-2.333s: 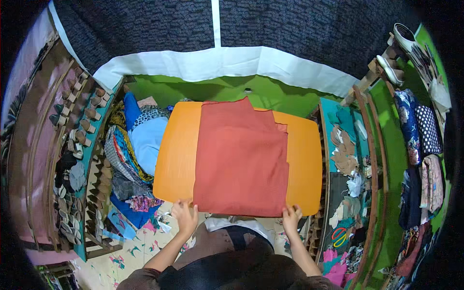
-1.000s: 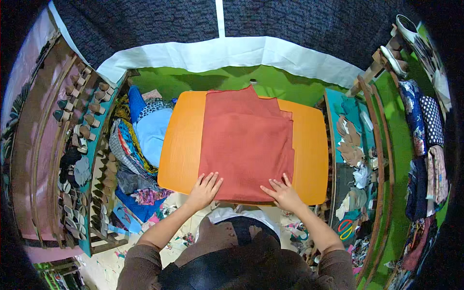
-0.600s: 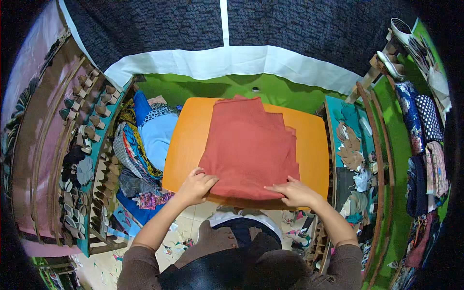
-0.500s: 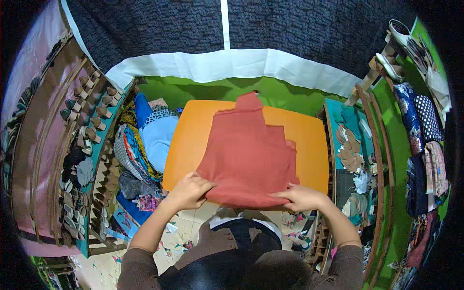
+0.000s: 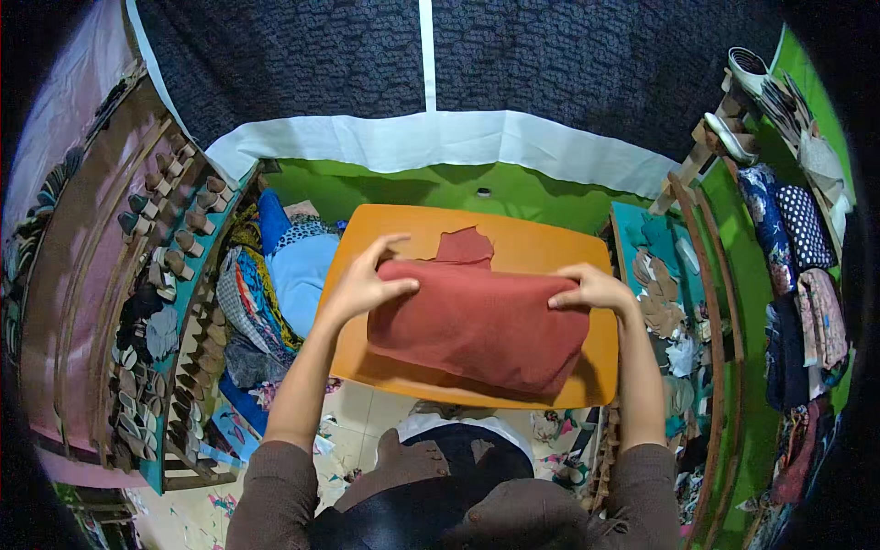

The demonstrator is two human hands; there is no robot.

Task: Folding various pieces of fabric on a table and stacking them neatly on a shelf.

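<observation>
A rust-red piece of fabric (image 5: 477,325) hangs from my hands over the orange table (image 5: 568,243), its near part lifted and doubled over. Behind the fold, a small cut-edged end of the same fabric lies flat on the tabletop. My left hand (image 5: 376,275) grips the upper left corner of the fold, thumb toward me on the cloth. At the fold's upper right corner, my right hand (image 5: 591,289) pinches the fabric, its thumb in front. The fingers behind the cloth are partly hidden.
On the left, a rack (image 5: 197,220) carries rows of shoe-shaped pieces. Heaped coloured fabrics (image 5: 298,266) lie between rack and table. A teal shelf (image 5: 632,220) with cut pieces stands on the right, beside folded cloths (image 5: 807,225). Scraps litter the tiled floor (image 5: 353,412).
Both hands have moved away from me and up, carrying the near edge of the fabric with them. The cloth, spread flat before, is now doubled over, and the table's near edge shows.
</observation>
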